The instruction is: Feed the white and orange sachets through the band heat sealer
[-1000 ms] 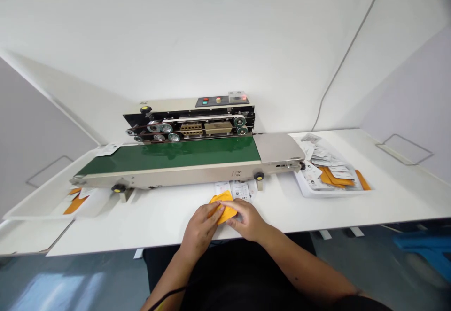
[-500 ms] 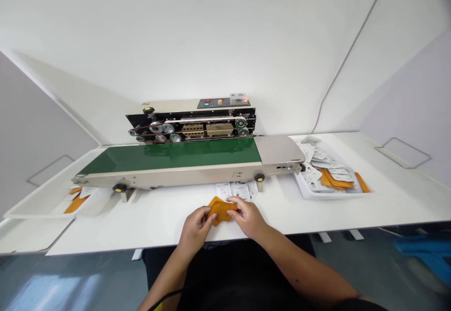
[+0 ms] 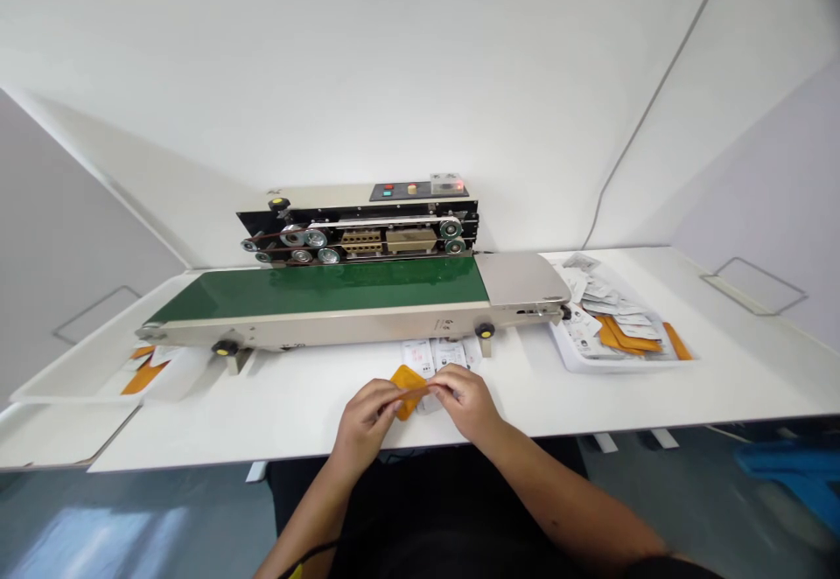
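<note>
Between both hands an orange pouch [image 3: 416,393] is stretched nearly edge-on, a thin strip seen from above. My left hand [image 3: 365,417] pinches its left end, fingers closed. The right end is gripped between thumb and fingers of my right hand [image 3: 468,401]. Just behind the strip a second orange pouch [image 3: 406,377] shows its flat face; whether it lies on the table or is also held I cannot tell. White printed packets [image 3: 434,354] lie behind the hands, partly under the conveyor's front edge.
A band sealer [image 3: 358,229] with a green conveyor belt [image 3: 315,289] spans the table [image 3: 282,413]. At the right, a white bin [image 3: 607,364] holds white packets and orange pouches. Another white bin [image 3: 72,400] at the left holds a few more, partly under the conveyor's end.
The held orange pouch has turned from showing its face to nearly edge-on. More of the second pouch and the white packets behind shows. Both hands stay about where they were.
</note>
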Demonstrator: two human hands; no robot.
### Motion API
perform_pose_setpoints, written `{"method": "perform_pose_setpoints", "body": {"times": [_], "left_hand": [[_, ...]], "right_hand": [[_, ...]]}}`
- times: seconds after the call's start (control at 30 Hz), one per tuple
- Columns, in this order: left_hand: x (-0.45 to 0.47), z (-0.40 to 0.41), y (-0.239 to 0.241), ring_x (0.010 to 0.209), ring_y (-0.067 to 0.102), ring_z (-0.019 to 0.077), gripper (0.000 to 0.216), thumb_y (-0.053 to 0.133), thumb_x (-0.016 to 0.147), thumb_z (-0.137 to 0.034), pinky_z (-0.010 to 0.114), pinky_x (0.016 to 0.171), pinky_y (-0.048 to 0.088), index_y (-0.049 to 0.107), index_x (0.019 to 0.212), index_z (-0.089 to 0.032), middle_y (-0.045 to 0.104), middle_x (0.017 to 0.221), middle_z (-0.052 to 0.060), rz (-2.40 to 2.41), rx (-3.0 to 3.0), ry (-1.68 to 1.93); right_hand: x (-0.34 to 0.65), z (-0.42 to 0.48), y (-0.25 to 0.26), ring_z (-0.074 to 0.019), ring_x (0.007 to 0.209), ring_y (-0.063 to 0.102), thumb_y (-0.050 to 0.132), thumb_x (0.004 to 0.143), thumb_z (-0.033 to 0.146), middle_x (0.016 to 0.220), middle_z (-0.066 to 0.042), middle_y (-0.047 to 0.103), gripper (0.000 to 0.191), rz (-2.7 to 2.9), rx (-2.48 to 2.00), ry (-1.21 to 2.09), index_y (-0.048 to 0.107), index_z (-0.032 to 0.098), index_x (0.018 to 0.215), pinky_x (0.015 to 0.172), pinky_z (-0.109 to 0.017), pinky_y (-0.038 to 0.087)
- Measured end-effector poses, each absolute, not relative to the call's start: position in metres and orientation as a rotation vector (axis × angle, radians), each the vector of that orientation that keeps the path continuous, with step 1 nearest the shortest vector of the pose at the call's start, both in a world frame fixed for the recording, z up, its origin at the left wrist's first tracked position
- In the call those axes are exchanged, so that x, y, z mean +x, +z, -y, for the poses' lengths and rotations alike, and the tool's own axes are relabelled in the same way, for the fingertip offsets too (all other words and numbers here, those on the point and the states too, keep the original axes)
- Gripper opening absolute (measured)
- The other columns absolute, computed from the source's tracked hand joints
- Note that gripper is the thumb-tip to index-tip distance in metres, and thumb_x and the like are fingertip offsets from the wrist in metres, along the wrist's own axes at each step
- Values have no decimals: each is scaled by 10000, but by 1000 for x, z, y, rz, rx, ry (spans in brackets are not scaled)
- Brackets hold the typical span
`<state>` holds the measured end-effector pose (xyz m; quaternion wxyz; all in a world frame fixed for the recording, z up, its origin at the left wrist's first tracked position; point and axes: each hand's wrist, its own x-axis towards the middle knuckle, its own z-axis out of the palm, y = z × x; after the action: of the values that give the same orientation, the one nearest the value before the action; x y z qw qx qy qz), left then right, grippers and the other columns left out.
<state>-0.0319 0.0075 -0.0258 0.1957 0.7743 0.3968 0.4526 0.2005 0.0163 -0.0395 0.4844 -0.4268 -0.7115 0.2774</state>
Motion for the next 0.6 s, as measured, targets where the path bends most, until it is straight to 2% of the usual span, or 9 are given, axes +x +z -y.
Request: {"method": "perform_pose_setpoints", "body": {"times": [0.13,0.23,0.3,0.4,0.47,0.5,0.53,0.6], "left_hand": [[-35,-8,-35,995,764,234,231,583,1034,-299,378,842,669,801,1098,-256,789,1096,93,-1076,2229,1287],[-36,-7,-37,1130,737,252,243,585,1037,-296,418,946,650,790,1164,-267,750,1250,104,-981,2292,1212],[-37,-6,-35,1211,695,273,255,608,1025,-316,458,1015,613,769,1219,-280,706,1334,110,-937,2320,1132],[-36,-3,-29,1266,637,309,414,663,982,-404,478,1020,591,664,1377,-279,629,1426,137,-997,2258,1094],[-34,-3,-27,1128,679,288,566,676,960,-450,426,899,625,553,1475,-251,639,1373,159,-1068,2146,1135],[-34,-4,-26,1025,697,262,565,674,960,-451,389,825,627,547,1467,-237,673,1291,151,-1089,2096,1136],[-33,-4,-26,927,700,234,487,665,967,-438,357,771,616,595,1403,-230,708,1180,126,-1089,2069,1113],[-32,-6,-26,807,682,197,243,629,995,-388,319,731,580,717,1150,-223,723,954,64,-1059,2070,1035]], "right_hand": [[203,-16,-43,-187,696,672,645,963,434,791,-33,730,235,1636,-1122,805,766,233,980,688,-315,559],[204,-14,-42,-222,881,724,659,940,504,1022,-73,766,346,1608,-949,1002,733,229,1136,792,-338,587],[204,-13,-40,-236,977,718,662,933,488,1139,-91,744,372,1604,-870,1057,703,226,1194,837,-347,585],[201,-11,-39,-192,845,704,626,950,352,1047,-58,744,267,1673,-975,1056,676,238,1185,759,-313,565],[199,-9,-39,-161,751,675,606,943,263,996,-31,743,270,1768,-1027,1052,649,252,1209,712,-291,536],[199,-8,-39,-154,730,664,610,934,239,982,-22,742,298,1821,-1020,1053,635,257,1231,703,-285,525],[198,-7,-39,-152,722,659,620,926,229,966,-14,742,324,1872,-1003,1056,622,261,1249,703,-282,518],[198,-6,-37,-151,702,646,636,923,234,893,2,734,350,1940,-978,1055,605,262,1270,697,-277,505]]}}
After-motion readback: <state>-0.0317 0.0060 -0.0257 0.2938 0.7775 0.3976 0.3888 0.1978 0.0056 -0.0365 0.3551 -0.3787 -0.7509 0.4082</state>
